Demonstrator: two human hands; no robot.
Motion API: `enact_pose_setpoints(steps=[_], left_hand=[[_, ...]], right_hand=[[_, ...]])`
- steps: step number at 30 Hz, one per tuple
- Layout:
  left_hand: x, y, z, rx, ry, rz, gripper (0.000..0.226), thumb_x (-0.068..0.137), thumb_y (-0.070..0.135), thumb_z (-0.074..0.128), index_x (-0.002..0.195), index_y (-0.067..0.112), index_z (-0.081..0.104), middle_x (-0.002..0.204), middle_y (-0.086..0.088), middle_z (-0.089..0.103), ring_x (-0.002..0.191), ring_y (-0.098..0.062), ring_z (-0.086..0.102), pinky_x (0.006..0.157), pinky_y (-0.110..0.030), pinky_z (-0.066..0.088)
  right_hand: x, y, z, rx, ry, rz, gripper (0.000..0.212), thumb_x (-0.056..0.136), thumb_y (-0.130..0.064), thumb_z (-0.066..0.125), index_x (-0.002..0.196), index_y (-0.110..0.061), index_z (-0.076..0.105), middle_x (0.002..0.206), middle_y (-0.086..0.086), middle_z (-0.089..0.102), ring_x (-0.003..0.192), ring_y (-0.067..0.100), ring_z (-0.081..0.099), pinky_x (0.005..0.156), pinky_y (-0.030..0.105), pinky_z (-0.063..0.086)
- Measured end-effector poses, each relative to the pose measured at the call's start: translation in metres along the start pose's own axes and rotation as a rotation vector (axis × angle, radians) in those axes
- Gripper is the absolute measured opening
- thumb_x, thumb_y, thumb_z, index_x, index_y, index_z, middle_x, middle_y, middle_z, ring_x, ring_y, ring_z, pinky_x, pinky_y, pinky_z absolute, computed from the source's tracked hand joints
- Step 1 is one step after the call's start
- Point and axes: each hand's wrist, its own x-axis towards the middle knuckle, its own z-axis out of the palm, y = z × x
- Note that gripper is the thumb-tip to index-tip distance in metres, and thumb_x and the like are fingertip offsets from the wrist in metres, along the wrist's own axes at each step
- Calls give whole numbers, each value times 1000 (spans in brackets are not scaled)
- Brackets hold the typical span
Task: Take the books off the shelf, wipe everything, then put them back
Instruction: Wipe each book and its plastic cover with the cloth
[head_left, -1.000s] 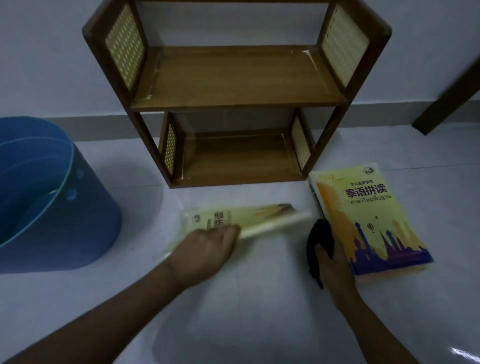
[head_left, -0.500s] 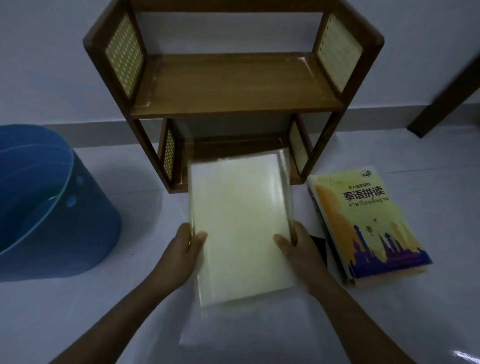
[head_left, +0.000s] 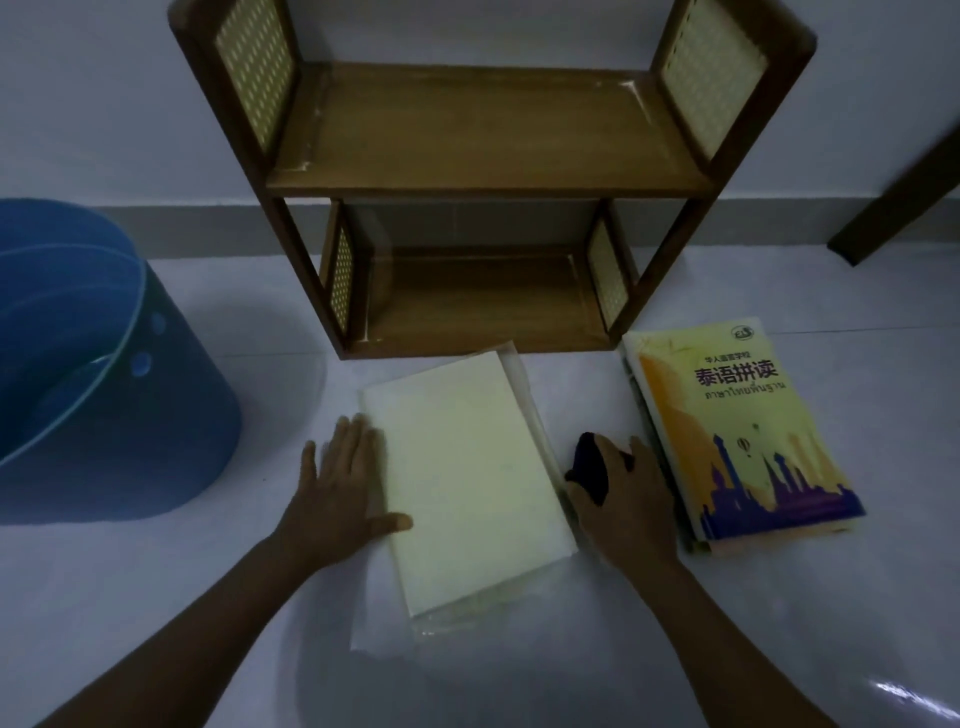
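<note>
A pale yellow book lies flat on the white floor in front of the wooden shelf, plain cover up. My left hand rests flat beside its left edge, thumb on the cover. My right hand grips a dark cloth on the floor just right of the book. A yellow book with a purple skyline lies on top of another book to the right. Both shelf boards hold nothing.
A blue bucket stands at the left on the floor. A dark wooden leg slants in at the far right. The shelf stands against a grey wall with a skirting board.
The pale book was turned over with both hands and now lies flat on the floor. My right hand has gone back to the dark cloth; my left hand rests at the book's edge.
</note>
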Motion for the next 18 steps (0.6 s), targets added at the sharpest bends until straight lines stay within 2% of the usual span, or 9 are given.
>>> enact_pose_setpoints(steps=[2,5,7,8,10,13,15,17,18], left_hand=[[4,-3,-4,-6,-61,56,133,54,97,11,149,9,-14,151,-8,-29,144,-24,-22,115,-47,-12],[7,-7,-5,19,-114,64,129,56,95,17,147,11,-21,149,-5,-34,141,-20,-26,116,-47,-13],[7,-9,-1,9,-92,63,126,62,91,27,148,12,-20,150,-4,-33,142,-20,-24,116,-48,-13],[7,-10,1,15,-80,67,125,64,90,29,148,12,-19,151,-5,-32,143,-20,-23,116,-48,-12],[7,-12,2,23,-65,81,126,62,93,24,148,12,-20,152,-6,-30,143,-20,-23,117,-49,-12],[8,-13,3,16,-61,80,128,60,94,24,149,12,-19,154,-6,-28,143,-19,-23,117,-50,-12],[8,-14,4,22,-54,74,126,64,91,31,149,12,-18,155,-6,-27,143,-19,-24,116,-48,-13],[6,-14,4,29,-62,66,125,66,88,34,149,12,-18,155,-6,-27,142,-19,-25,116,-48,-14],[6,-14,4,31,-60,62,124,66,88,34,150,12,-17,155,-5,-27,142,-19,-25,116,-48,-14]], right_hand=[[3,13,9,26,-54,-25,59,84,-35,65,138,-22,44,137,18,47,126,40,42,99,53,44],[17,14,-3,283,78,-3,31,89,-15,58,121,-13,58,108,12,64,104,34,60,83,34,47],[23,11,-14,429,200,101,34,93,-7,53,127,-5,54,114,15,62,106,31,59,83,29,43],[21,6,-17,444,233,81,37,94,-6,51,131,-5,51,118,12,60,107,27,57,85,28,42],[3,-14,-10,405,147,-114,40,94,-5,51,133,-10,50,120,2,56,108,16,52,90,23,43],[-46,-35,34,120,40,-446,43,85,-11,57,128,-17,55,132,3,55,118,23,47,103,36,40],[-75,-51,58,34,2,-705,37,87,-23,50,123,-23,56,132,-2,52,117,22,48,97,35,36],[-89,-72,61,63,-115,-1015,28,98,-27,37,116,-28,58,126,-7,58,113,17,52,91,33,41],[-81,-80,57,41,-158,-1139,25,98,-27,38,114,-28,58,123,-6,61,110,18,55,88,34,45]])
